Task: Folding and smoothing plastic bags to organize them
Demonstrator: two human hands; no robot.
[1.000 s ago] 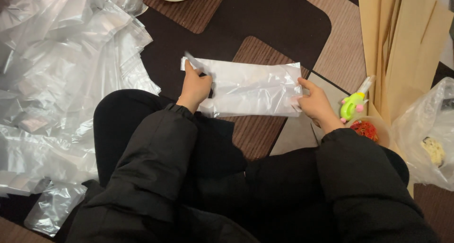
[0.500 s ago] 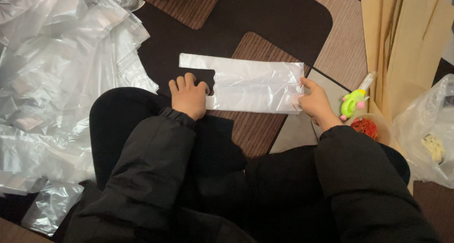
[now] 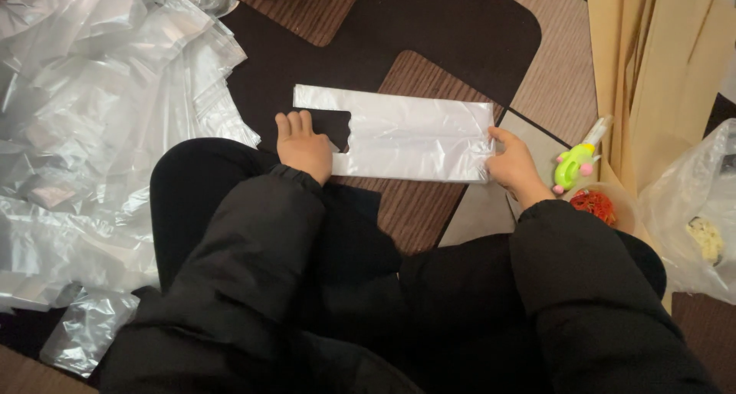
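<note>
A flat white plastic carrier bag (image 3: 414, 133) lies spread on the brown patterned mat (image 3: 468, 26) in front of my knees, its handle cut-out at the left end. My left hand (image 3: 303, 145) lies palm down with fingers stretched, pressing on the bag's lower left handle strip. My right hand (image 3: 510, 164) pinches the bag's right edge between thumb and fingers. Both arms are in black sleeves, and my black-clad legs fill the lower part of the view.
A big heap of clear plastic bags (image 3: 100, 133) covers the floor on the left. At right lie a green and yellow tool (image 3: 571, 168), a small bowl of red bands (image 3: 594, 204), tan boards (image 3: 659, 72) and a filled clear bag (image 3: 698, 218).
My left hand let go of the bag's lifted left end and went down flat on its lower handle strip. The bag now lies flatter, and my right hand kept its hold.
</note>
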